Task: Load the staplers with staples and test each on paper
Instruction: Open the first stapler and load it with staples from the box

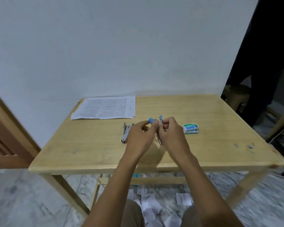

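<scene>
Hands meet above the middle of the pale wooden table (pixel 203 115), both on the small blue-and-metal stapler (pixel 156 126), held clear of the tabletop. Left hand (pixel 141 136) pinches its blue plastic end between thumb and forefinger, other fingers loosely curled. Right hand (pixel 170 135) has fingers curled round the body, pinching near the second blue tip that sticks up; metal end pokes out below, between the palms. Long axis of stapler runs roughly away-and-up from the person, metal tail nearest the body, blue ends far side; looks hinged open but blurred, cannot tell for sure, and no staples visible in it.

Relation that matters next: green-and-white staple boxes (pixel 190 128), two stacked, sit just right of the right hand, near but not touching, so right hand is clearly the closer one for fetching a strip while left keeps the stapler steady. Second stapler, green-and-silver metal (pixel 126 133), lies flat just left of the left hand, long axis pointing away from the person, seemingly opened. Printed paper sheets (pixel 105 108) lie at far left corner, well apart from both hands, left hand nearer. Judged stage: loading the blue one, testing not yet begun
</scene>
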Motion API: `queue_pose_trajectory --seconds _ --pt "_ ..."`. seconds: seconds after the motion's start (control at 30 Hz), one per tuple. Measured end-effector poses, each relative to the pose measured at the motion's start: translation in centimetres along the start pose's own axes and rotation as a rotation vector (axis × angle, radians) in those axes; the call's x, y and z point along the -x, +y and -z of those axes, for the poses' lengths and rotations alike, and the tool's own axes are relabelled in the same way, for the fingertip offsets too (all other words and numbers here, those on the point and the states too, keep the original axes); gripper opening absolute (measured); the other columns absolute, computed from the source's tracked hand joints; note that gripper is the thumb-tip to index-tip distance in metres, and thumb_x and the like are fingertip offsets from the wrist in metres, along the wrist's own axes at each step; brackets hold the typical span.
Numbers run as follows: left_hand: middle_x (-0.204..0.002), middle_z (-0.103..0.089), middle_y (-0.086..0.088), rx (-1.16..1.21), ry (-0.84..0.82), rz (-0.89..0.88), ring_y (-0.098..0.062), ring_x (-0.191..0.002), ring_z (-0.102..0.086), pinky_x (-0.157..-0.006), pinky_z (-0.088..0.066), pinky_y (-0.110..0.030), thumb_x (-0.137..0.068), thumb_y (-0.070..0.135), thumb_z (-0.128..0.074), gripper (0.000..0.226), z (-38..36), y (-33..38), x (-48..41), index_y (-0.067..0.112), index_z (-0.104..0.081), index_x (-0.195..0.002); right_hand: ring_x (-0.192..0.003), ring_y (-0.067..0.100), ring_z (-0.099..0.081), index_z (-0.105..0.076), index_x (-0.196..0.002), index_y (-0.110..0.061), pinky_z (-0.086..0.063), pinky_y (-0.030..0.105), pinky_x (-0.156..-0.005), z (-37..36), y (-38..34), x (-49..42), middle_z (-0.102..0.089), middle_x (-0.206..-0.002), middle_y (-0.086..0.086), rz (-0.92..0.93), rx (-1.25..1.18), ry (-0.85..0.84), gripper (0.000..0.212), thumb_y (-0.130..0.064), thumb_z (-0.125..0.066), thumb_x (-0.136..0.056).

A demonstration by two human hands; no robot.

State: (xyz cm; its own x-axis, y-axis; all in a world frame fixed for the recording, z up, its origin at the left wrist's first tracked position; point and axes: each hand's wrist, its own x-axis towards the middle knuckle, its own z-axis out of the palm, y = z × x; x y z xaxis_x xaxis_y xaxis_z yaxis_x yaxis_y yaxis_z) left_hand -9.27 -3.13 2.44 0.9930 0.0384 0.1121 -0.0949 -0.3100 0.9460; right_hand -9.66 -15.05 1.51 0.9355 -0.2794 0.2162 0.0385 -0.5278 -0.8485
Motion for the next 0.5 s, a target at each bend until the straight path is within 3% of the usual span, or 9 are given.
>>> queue_pose_trajectory --seconds 0.1,0.17,0.27,0.4,0.5 --pt "-0.061 -0.062 0.004 0.116 -0.006 0.015 -0.012 -0.049 -0.052 -0.058 -0.050 -0.031 -0.088 0.042 -0.066 0.028 1.0 0.6 0.8 0.017 -0.076 -0.088 -0.073 -0.001 -0.062 -0.056 -0.099 -0.024 -0.050 0.022 -0.066 0.8 -0.6 2.3 -0.064 -0.081 -0.014 0.084 -0.158 0.071 0.005 -0.027 -0.058 -0.095" --pt "-0.058 -0.059 0.007 0.159 -0.100 0.042 -0.014 -0.050 -0.053 -0.059 -0.049 -0.031 -0.091 0.042 -0.064 0.033 1.7 0.8 1.3 0.013 -0.074 -0.080 -0.077 -0.001 -0.063 -0.056 -0.100 -0.031 -0.050 0.016 -0.068 1.0 -0.9 3.4 -0.066 -0.083 -0.012 0.121 -0.255 0.038 0.009 -0.025 -0.060 -0.095" --pt "-0.061 -0.063 0.001 0.242 -0.212 0.017 -0.018 -0.056 -0.055 -0.059 -0.049 -0.032 -0.095 0.036 -0.061 0.034 2.9 1.2 2.1 0.009 -0.075 -0.081 -0.088 0.006 -0.066 -0.057 -0.103 -0.039 -0.054 0.019 -0.076 1.2 -1.0 4.6 -0.068 -0.089 -0.011 0.102 -0.409 -0.068 0.023 -0.020 -0.065 -0.093" --pt "-0.053 -0.055 0.014 0.111 -0.287 -0.144 -0.011 -0.052 -0.048 -0.055 -0.044 -0.024 -0.094 0.030 -0.063 0.020 3.7 1.6 3.1 0.018 -0.078 -0.088 -0.091 0.012 -0.072 -0.069 -0.102 -0.027 -0.056 0.026 -0.086 1.6 -0.6 5.1 -0.077 -0.091 -0.005 0.051 -0.616 -0.253 0.024 -0.007 -0.062 -0.092" --pt "-0.053 -0.056 0.010 0.093 -0.224 -0.176 -0.010 -0.051 -0.050 -0.057 -0.044 -0.025 -0.092 0.033 -0.065 0.022 3.8 1.0 3.9 0.015 -0.075 -0.083 -0.087 0.007 -0.070 -0.071 -0.102 -0.017 -0.053 0.020 -0.081 2.1 0.2 5.5 -0.077 -0.088 -0.005 -0.025 -0.685 -0.186 0.016 -0.009 -0.061 -0.093"
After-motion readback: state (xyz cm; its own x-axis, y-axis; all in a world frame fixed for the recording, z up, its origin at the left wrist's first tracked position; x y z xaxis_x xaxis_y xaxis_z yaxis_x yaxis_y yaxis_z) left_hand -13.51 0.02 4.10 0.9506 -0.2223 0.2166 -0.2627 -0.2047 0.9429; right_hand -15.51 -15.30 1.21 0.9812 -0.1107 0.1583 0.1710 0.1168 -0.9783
